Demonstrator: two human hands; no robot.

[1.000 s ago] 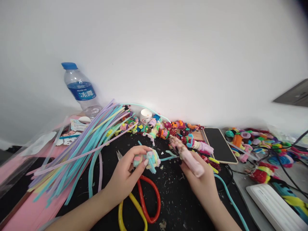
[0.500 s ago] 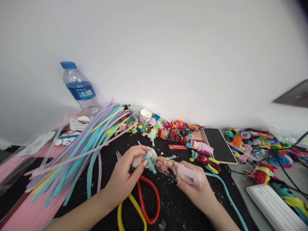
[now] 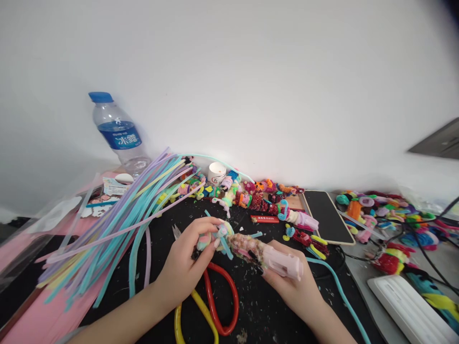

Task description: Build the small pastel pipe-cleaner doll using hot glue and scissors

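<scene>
A small pastel pipe-cleaner figure (image 3: pixel 223 230) with light blue strips is pinched between the thumb and fingers of my left hand (image 3: pixel 188 255). My right hand (image 3: pixel 292 284) is wrapped around a pale pink hot glue gun (image 3: pixel 281 262). Fuzz and glue coat the gun's front part, and its tip points left, close against the figure. Whether the tip touches it I cannot tell. Below my left hand lie scissors (image 3: pixel 235 298) with one red and one yellow handle. Their blade tips show to the left of that hand, which hides the middle.
At left lies a bundle of pastel pipe cleaners (image 3: pixel 143 205), with a water bottle (image 3: pixel 120 134) behind. Pipe-cleaner figures (image 3: pixel 256 200), a paper cup (image 3: pixel 217 173) and a red packet (image 3: pixel 264 219) line the back. At right are a phone (image 3: pixel 328 217), cables and a white power strip (image 3: pixel 409 306).
The glue gun has turned very slightly in my right hand. My left hand and the figure stay in nearly the same place.
</scene>
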